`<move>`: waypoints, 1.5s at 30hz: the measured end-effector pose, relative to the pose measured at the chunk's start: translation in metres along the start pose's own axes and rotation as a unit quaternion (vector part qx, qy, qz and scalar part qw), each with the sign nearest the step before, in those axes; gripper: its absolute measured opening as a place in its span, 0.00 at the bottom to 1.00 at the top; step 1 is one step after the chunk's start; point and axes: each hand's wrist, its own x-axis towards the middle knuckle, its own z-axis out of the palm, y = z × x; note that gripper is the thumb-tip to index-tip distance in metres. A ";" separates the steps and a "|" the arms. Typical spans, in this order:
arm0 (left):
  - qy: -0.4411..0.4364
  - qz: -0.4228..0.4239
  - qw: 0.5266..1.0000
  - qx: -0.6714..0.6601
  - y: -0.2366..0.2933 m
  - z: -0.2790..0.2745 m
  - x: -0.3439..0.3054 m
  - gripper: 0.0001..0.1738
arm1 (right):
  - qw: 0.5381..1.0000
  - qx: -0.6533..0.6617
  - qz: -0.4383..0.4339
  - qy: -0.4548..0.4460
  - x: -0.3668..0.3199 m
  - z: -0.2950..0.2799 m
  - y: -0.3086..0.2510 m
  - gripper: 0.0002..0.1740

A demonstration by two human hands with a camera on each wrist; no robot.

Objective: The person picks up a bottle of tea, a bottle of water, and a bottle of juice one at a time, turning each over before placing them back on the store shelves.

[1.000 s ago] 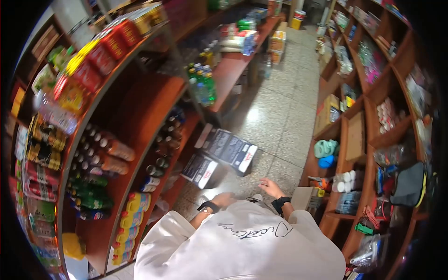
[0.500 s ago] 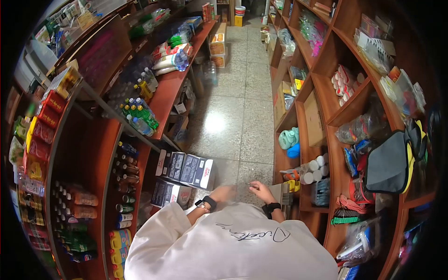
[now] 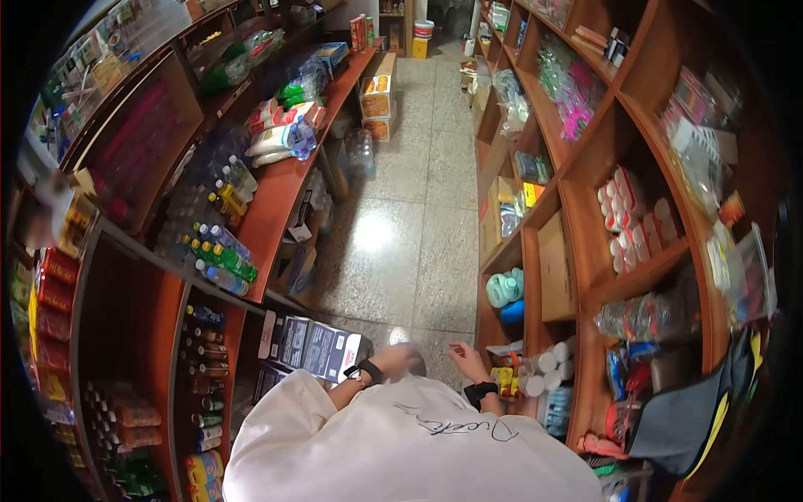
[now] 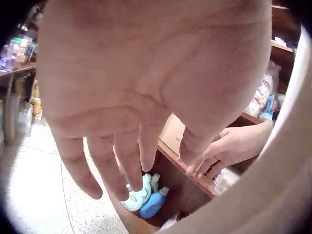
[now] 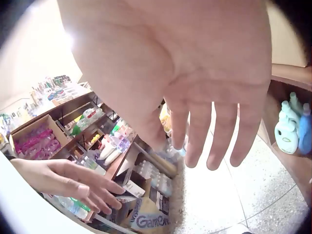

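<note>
In front of the white sweatshirt, my left hand (image 3: pixel 395 360) hangs low over the floor, slightly blurred, holding nothing. Its palm (image 4: pixel 151 73) fills the left wrist view with the fingers loosely extended. My right hand (image 3: pixel 467 360) is a little to its right, apart from it and also empty, with relaxed fingers (image 5: pixel 222 141) in the right wrist view. Dark printed boxes (image 3: pixel 314 347) lie just left of the left hand. Nearest the right hand, the right-side shelf holds pale green jugs (image 3: pixel 503 289), a blue bottle (image 3: pixel 512 312) and white cylinders (image 3: pixel 548 368).
A tiled aisle (image 3: pixel 393 184) runs ahead between shelving. On the left are drink bottles (image 3: pixel 219 259) and bags on a brown counter (image 3: pixel 276 226), with orange-white cartons (image 3: pixel 376 105) on the floor beyond. A grey-black cloth item (image 3: pixel 690 418) juts from the right shelves (image 3: pixel 585 293).
The head view has swung to face straight down the aisle and moved forward. The dark boxes have slid lower and leftward in view. Both hands stay low and empty; a shoe shows between them.
</note>
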 end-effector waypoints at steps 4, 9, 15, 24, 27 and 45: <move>0.048 -0.027 0.998 -0.022 -0.016 -0.060 0.043 0.27 | 0.996 -0.033 -0.042 -0.067 0.092 -0.016 -0.028 0.19; 0.132 -0.013 0.989 -0.064 -0.051 -0.104 0.087 0.28 | 0.996 -0.013 -0.070 -0.059 0.180 -0.029 -0.101 0.19; 0.127 -0.048 0.986 -0.099 -0.064 -0.141 0.103 0.28 | 0.993 -0.050 -0.080 -0.067 0.239 -0.017 -0.122 0.19; 0.174 -0.103 0.963 -0.179 -0.105 -0.185 0.116 0.28 | 0.978 -0.061 -0.089 -0.177 0.340 0.024 -0.158 0.18; 0.211 -0.119 0.950 -0.198 -0.128 -0.214 0.137 0.28 | 0.971 -0.070 -0.119 -0.197 0.392 0.029 -0.187 0.17; 0.404 -0.247 0.836 -0.278 -0.224 -0.422 0.187 0.27 | 0.895 -0.156 -0.189 -0.373 0.679 0.113 -0.351 0.17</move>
